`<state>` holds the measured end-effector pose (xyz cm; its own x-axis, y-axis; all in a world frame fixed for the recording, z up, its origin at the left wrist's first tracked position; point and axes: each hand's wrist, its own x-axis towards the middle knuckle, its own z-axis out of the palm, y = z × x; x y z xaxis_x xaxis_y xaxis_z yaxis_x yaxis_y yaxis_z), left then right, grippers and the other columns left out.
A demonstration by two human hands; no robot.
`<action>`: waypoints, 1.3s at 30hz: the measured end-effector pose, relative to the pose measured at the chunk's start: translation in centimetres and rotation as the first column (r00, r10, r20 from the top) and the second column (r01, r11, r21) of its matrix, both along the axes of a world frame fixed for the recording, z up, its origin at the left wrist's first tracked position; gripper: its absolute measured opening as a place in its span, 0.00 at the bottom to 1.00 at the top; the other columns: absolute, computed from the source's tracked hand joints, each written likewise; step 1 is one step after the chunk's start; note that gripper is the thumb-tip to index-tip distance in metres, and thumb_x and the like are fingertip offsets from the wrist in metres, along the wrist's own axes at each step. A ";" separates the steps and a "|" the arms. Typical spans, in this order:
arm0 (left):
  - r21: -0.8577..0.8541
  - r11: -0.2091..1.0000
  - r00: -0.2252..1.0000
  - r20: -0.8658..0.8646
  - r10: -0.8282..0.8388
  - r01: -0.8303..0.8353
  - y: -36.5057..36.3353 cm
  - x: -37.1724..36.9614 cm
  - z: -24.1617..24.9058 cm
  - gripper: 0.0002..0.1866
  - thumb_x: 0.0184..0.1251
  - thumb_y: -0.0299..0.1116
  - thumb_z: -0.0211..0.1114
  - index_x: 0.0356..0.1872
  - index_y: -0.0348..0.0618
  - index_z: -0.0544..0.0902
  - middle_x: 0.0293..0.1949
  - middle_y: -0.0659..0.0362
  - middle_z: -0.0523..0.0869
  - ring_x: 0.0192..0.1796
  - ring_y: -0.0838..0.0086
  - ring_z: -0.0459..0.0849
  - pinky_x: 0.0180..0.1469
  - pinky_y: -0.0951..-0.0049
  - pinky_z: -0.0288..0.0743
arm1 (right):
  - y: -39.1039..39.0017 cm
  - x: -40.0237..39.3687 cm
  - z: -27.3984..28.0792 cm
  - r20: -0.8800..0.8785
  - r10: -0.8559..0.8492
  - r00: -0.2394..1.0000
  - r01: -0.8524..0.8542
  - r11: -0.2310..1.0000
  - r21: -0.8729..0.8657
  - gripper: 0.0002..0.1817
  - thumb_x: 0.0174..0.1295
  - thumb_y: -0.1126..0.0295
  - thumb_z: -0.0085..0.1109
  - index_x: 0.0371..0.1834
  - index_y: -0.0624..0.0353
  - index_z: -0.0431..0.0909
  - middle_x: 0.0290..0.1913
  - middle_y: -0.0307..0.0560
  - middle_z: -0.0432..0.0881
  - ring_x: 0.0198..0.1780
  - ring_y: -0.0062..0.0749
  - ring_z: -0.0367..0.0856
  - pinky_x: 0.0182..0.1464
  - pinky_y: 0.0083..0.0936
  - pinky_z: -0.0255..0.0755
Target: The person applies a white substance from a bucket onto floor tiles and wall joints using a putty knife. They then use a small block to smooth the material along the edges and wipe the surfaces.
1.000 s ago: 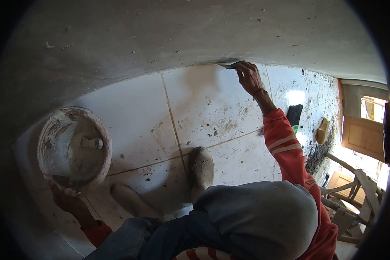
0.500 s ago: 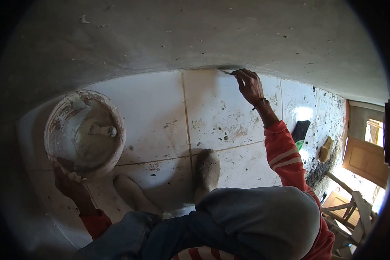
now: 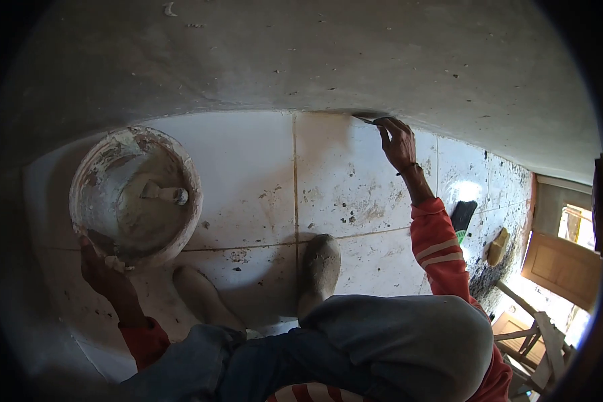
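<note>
Blade (image 3: pixel 364 120) shifted toward nine o'clock along wall (image 3: pixel 301 60), pinched in right hand (image 3: pixel 398 144) at one, bucket (image 3: pixel 193 224) touched by left hand (image 3: pixel 106 273) at eight, grip unclear.

I see the right hand (image 3: pixel 399 143) holding a thin flat blade (image 3: pixel 364 120) where the gray wall (image 3: pixel 301 60) meets the tiled floor (image 3: pixel 248 154). The left hand (image 3: pixel 106 271) touches the rim of a crusted bucket (image 3: pixel 195 201) that holds a small handled tool (image 3: pixel 164 193).
</note>
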<state>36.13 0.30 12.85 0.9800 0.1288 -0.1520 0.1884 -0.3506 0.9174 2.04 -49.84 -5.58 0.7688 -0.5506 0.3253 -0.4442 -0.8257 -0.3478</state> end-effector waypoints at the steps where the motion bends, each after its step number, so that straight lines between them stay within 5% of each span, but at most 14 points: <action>1: -0.002 1.000 1.000 -0.002 0.009 -0.009 0.0 0.0 -0.1 0.33 0.81 0.54 0.56 0.71 0.33 0.76 0.63 0.50 0.81 0.61 0.69 0.79 0.65 0.69 0.70 | 0.2 0.1 -0.1 0.010 -0.006 1.000 0.006 0.999 0.048 0.05 0.65 0.74 0.64 0.43 0.57 0.86 0.41 0.49 0.88 0.44 0.51 0.86 0.48 0.42 0.78; 4: 0.062 0.998 1.000 0.000 0.030 -0.030 1.0 0.4 -0.7 0.33 0.79 0.55 0.57 0.70 0.36 0.77 0.59 0.52 0.83 0.53 0.71 0.83 0.54 0.71 0.76 | 0.7 0.9 0.2 0.011 0.034 0.999 -0.035 0.991 0.128 0.05 0.66 0.74 0.63 0.43 0.57 0.86 0.42 0.49 0.88 0.44 0.51 0.86 0.49 0.41 0.77; 6: 0.075 0.995 0.995 0.071 -0.067 0.061 2.2 1.3 -1.6 0.33 0.78 0.56 0.58 0.69 0.38 0.79 0.52 0.57 0.84 0.41 0.76 0.83 0.37 0.76 0.76 | 1.3 2.1 0.5 0.025 0.026 0.999 -0.028 0.999 0.043 0.05 0.66 0.75 0.63 0.42 0.57 0.85 0.42 0.49 0.88 0.44 0.51 0.86 0.48 0.41 0.78; 7: 0.078 0.996 0.996 0.073 -0.060 0.054 2.2 1.0 -1.4 0.33 0.78 0.56 0.58 0.69 0.38 0.79 0.52 0.57 0.84 0.41 0.76 0.83 0.37 0.76 0.76 | 1.6 2.6 0.3 0.028 0.033 0.999 -0.034 0.998 0.045 0.05 0.66 0.75 0.63 0.42 0.57 0.85 0.42 0.49 0.88 0.44 0.51 0.86 0.48 0.41 0.78; 9: 0.055 0.998 1.000 0.001 -0.029 0.029 1.3 0.6 -0.8 0.32 0.81 0.52 0.55 0.68 0.31 0.78 0.58 0.52 0.83 0.56 0.68 0.81 0.59 0.68 0.75 | 2.2 3.4 0.1 0.056 0.093 0.994 -0.096 0.993 0.064 0.05 0.65 0.75 0.64 0.42 0.58 0.85 0.41 0.49 0.88 0.44 0.50 0.86 0.47 0.41 0.78; 12: 0.093 0.992 0.987 0.127 -0.094 0.083 1.8 0.9 -1.6 0.33 0.81 0.51 0.54 0.69 0.29 0.77 0.63 0.49 0.81 0.63 0.65 0.79 0.67 0.67 0.70 | 2.9 4.4 0.5 0.056 0.091 0.994 -0.093 0.995 0.044 0.05 0.65 0.76 0.64 0.42 0.58 0.85 0.41 0.49 0.87 0.43 0.51 0.86 0.47 0.41 0.78; 13: 0.095 0.992 0.988 0.127 -0.092 0.080 1.9 1.0 -1.7 0.33 0.81 0.51 0.54 0.69 0.29 0.77 0.63 0.49 0.81 0.63 0.65 0.79 0.67 0.67 0.70 | 3.3 5.1 1.1 0.062 0.046 0.997 -0.049 0.997 0.051 0.05 0.64 0.76 0.64 0.42 0.58 0.85 0.41 0.50 0.88 0.43 0.51 0.86 0.46 0.42 0.79; 15: 0.049 0.998 0.992 0.117 -0.055 0.050 1.9 1.1 -1.8 0.32 0.79 0.55 0.58 0.68 0.37 0.79 0.51 0.59 0.84 0.38 0.78 0.82 0.32 0.77 0.75 | 3.5 5.8 0.7 0.053 0.075 0.996 -0.077 0.995 0.055 0.05 0.65 0.76 0.64 0.42 0.57 0.85 0.41 0.50 0.88 0.43 0.52 0.86 0.45 0.43 0.79; 21: 0.059 0.995 0.986 0.142 -0.083 0.075 1.7 1.0 -1.7 0.32 0.79 0.54 0.58 0.69 0.35 0.78 0.59 0.56 0.83 0.48 0.74 0.84 0.42 0.75 0.78 | 4.6 7.6 1.0 0.047 0.042 0.998 -0.046 0.994 0.095 0.05 0.65 0.74 0.64 0.43 0.57 0.85 0.41 0.50 0.88 0.40 0.54 0.87 0.41 0.45 0.80; 25: 0.012 0.996 0.975 0.204 -0.085 0.084 2.0 1.2 -2.1 0.30 0.79 0.53 0.59 0.67 0.36 0.80 0.54 0.58 0.84 0.42 0.77 0.83 0.37 0.76 0.76 | 5.7 9.5 1.1 0.071 0.100 0.992 -0.109 0.984 0.141 0.06 0.66 0.73 0.63 0.44 0.57 0.85 0.42 0.51 0.88 0.40 0.54 0.87 0.42 0.45 0.81; 27: 0.009 0.999 0.998 0.050 -0.033 0.033 2.4 1.3 -2.0 0.32 0.81 0.49 0.56 0.70 0.27 0.75 0.66 0.47 0.80 0.65 0.64 0.79 0.69 0.67 0.69 | 6.5 11.0 1.1 0.110 0.111 0.988 -0.123 0.985 0.117 0.06 0.67 0.73 0.63 0.45 0.57 0.85 0.42 0.52 0.88 0.41 0.54 0.87 0.42 0.44 0.81; 34: -0.025 0.999 0.997 0.068 -0.038 0.040 1.5 0.8 -1.4 0.31 0.82 0.48 0.55 0.69 0.27 0.75 0.66 0.47 0.80 0.65 0.65 0.79 0.69 0.67 0.69 | 7.6 13.4 0.7 0.168 0.185 0.968 -0.200 0.977 0.077 0.07 0.65 0.75 0.65 0.45 0.59 0.84 0.42 0.52 0.88 0.40 0.54 0.87 0.41 0.42 0.81; 37: -0.010 0.997 0.991 0.114 -0.069 0.070 1.7 0.9 -1.6 0.31 0.81 0.48 0.56 0.68 0.27 0.76 0.65 0.47 0.80 0.65 0.65 0.79 0.69 0.67 0.69 | 7.7 13.4 0.8 0.063 0.177 0.982 -0.181 0.981 0.073 0.07 0.65 0.75 0.65 0.44 0.59 0.85 0.41 0.52 0.88 0.41 0.54 0.87 0.42 0.43 0.81; 39: 0.022 0.998 0.995 0.083 -0.053 0.051 2.7 1.6 -2.3 0.28 0.79 0.51 0.58 0.65 0.36 0.80 0.54 0.58 0.84 0.45 0.76 0.82 0.43 0.75 0.76 | 8.1 13.4 0.8 0.068 0.219 0.973 -0.227 0.963 0.143 0.06 0.65 0.75 0.65 0.44 0.58 0.85 0.42 0.51 0.88 0.41 0.54 0.86 0.42 0.42 0.81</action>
